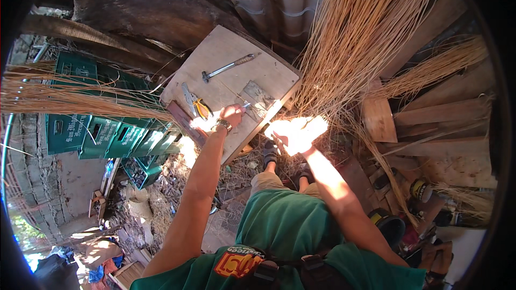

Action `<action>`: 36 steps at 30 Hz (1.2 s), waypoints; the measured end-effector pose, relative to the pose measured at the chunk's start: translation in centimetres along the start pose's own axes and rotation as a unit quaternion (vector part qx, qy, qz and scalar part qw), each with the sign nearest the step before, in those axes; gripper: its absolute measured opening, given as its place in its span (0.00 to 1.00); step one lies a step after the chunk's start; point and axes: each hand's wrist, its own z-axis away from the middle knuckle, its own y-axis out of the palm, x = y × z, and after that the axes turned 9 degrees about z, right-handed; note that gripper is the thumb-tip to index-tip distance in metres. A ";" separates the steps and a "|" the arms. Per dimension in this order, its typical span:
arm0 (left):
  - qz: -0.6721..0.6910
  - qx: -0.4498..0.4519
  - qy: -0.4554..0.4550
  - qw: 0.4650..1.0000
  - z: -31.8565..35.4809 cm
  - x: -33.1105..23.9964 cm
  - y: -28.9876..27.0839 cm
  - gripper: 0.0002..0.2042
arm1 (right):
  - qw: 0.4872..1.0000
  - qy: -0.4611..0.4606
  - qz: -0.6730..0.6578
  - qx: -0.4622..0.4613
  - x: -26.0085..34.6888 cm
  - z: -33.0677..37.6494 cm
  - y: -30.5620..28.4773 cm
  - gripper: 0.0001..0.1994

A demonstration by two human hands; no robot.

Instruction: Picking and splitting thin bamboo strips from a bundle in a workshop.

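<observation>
Hands over a wooden counter (226, 56): left hand (232, 113) pinches a thin strand near pliers (200, 108); right hand (295, 134), sun-bleached, grip unclear, beside straw (349, 37).

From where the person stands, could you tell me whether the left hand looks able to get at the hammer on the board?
Probably yes. The left hand is already over the wooden board, with the hammer lying just beyond it. Only bare board lies between them; the yellow-handled pliers sit off to the side.

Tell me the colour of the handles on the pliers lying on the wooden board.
The pliers have yellow handles, seen in the head view, lying just beside the left hand.
</observation>
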 end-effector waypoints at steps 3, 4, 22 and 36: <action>0.023 0.005 -0.006 1.000 -0.2 0.0 0.1 0.13 | 0.978 -0.070 0.105 -0.169 -0.2 -3.3 2.9 0.11; 0.022 0.007 -0.007 1.000 -0.1 -0.4 0.2 0.13 | 0.911 -0.196 0.204 -0.300 -2.6 -4.5 4.1 0.10; 0.003 0.006 0.027 1.000 -0.8 2.4 0.0 0.13 | 0.992 0.078 0.102 0.015 -8.6 7.4 -1.2 0.29; -0.033 -0.017 0.050 0.998 0.8 -0.1 0.0 0.14 | 0.883 -0.108 0.441 -0.117 -10.8 9.1 1.8 0.09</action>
